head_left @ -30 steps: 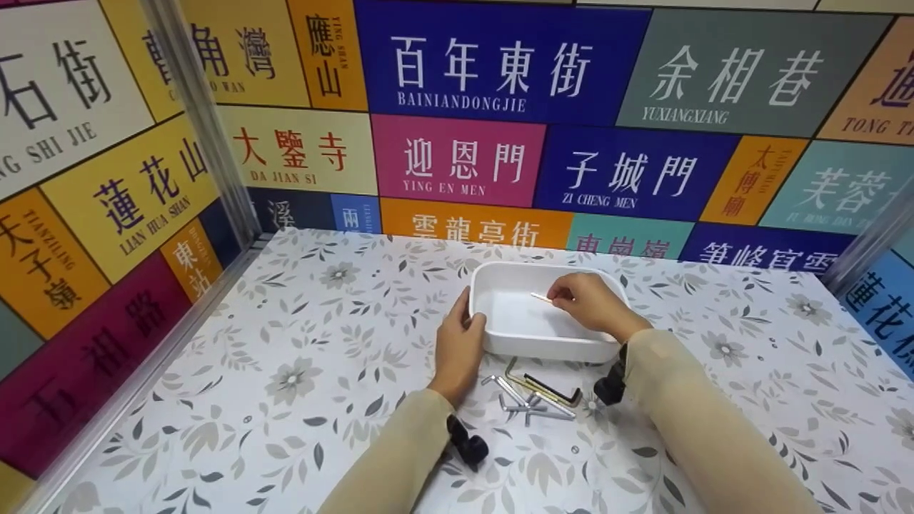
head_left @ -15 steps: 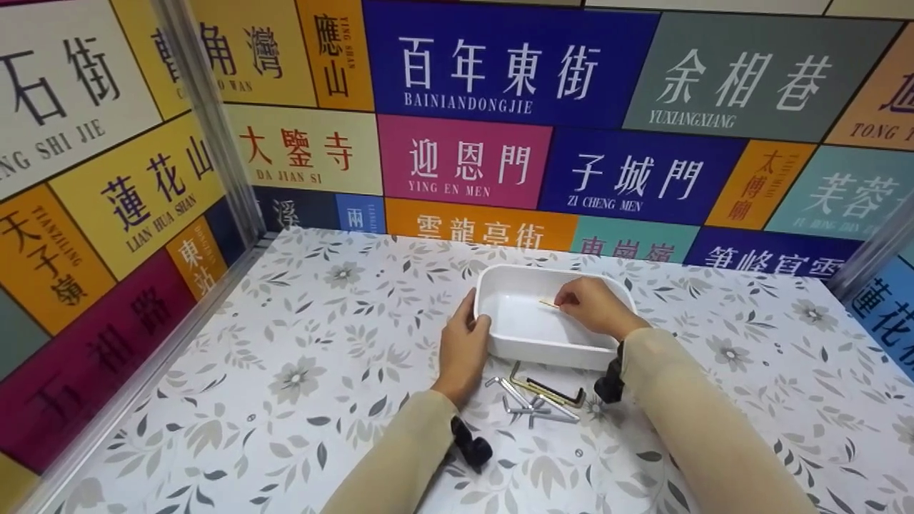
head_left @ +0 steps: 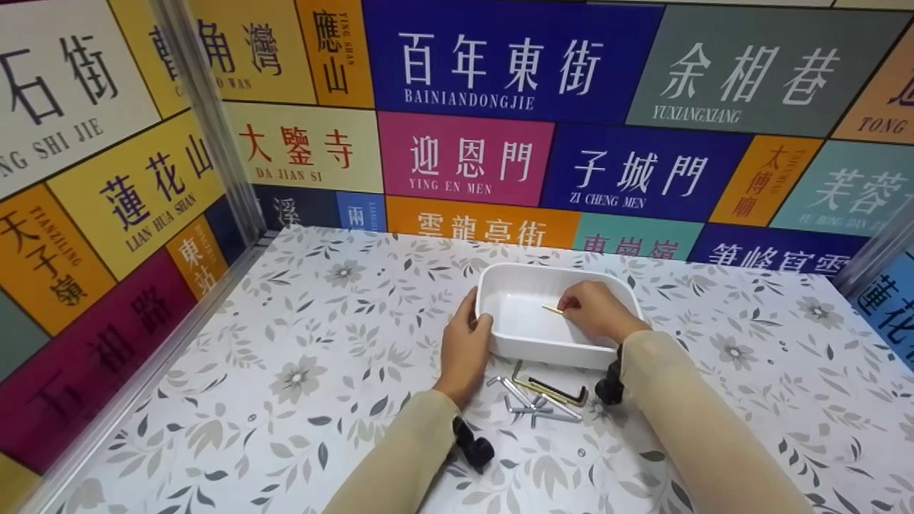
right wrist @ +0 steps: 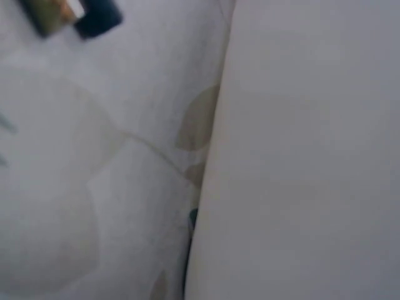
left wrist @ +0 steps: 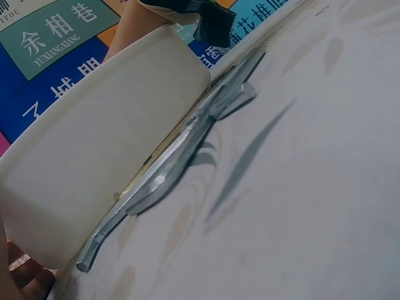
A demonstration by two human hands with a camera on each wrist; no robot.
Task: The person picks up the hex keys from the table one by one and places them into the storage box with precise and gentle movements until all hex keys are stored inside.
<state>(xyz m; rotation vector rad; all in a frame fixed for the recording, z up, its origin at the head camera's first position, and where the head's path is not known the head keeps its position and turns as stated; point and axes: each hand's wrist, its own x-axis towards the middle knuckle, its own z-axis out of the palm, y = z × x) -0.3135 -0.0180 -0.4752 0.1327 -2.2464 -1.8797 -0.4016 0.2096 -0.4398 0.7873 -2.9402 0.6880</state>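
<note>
A white rectangular box [head_left: 553,353] stands on the table. My left hand [head_left: 464,348] holds it at its left end, fingers along the outside wall and thumb by the front corner. Inside the box, my right hand [head_left: 598,308] pinches a thin gold hex key [head_left: 551,309], its free end pointing left; the rest is hidden by the fingers. Just in front of the box lies a loose pile of several silver hex keys [head_left: 532,410], with a black hex key [head_left: 584,396] and gold ones among them. The left wrist view shows the silver keys [left wrist: 169,162] close beside the box wall [left wrist: 112,131].
The tabletop [head_left: 214,357] has a white leaf-and-flower covering. Behind it rises a wall of coloured signs [head_left: 464,160], with another sign panel [head_left: 121,285] along the left. Dark wrist cameras [head_left: 475,450] hang under both sleeves. The box wall [right wrist: 300,156] fills much of the right wrist view.
My right hand has sunk slightly lower into the box with the gold hex key. The left hand keeps its hold on the box, and the pile lies as before.
</note>
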